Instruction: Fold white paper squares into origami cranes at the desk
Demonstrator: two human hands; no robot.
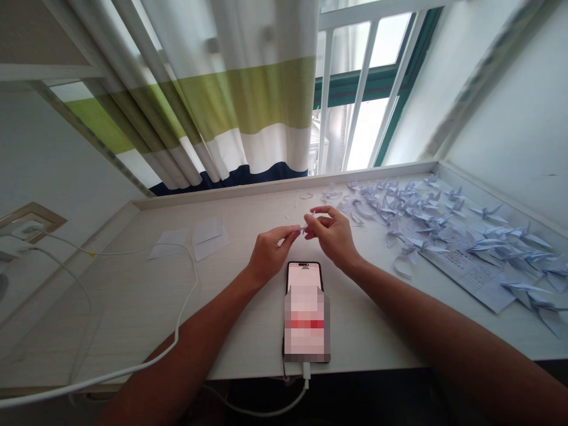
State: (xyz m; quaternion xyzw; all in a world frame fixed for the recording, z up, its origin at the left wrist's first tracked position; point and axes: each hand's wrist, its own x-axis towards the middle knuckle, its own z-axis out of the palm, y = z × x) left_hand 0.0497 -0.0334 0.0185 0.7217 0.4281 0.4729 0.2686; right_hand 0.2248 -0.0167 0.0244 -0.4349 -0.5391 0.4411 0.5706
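Observation:
My left hand and my right hand meet above the middle of the desk, just beyond the phone. Thumb and fingers of both pinch a small piece of folded white paper between them. Most of the paper is covered by the fingertips, so its folded shape cannot be made out. To the right of my right hand lies a heap of white folded paper cranes, some with their wings spread.
A phone with a lit screen lies near the front edge, plugged into a white cable. Loose paper sheets lie at left, paper strips at the back. A printed sheet sits under the cranes. Another cable crosses my left forearm.

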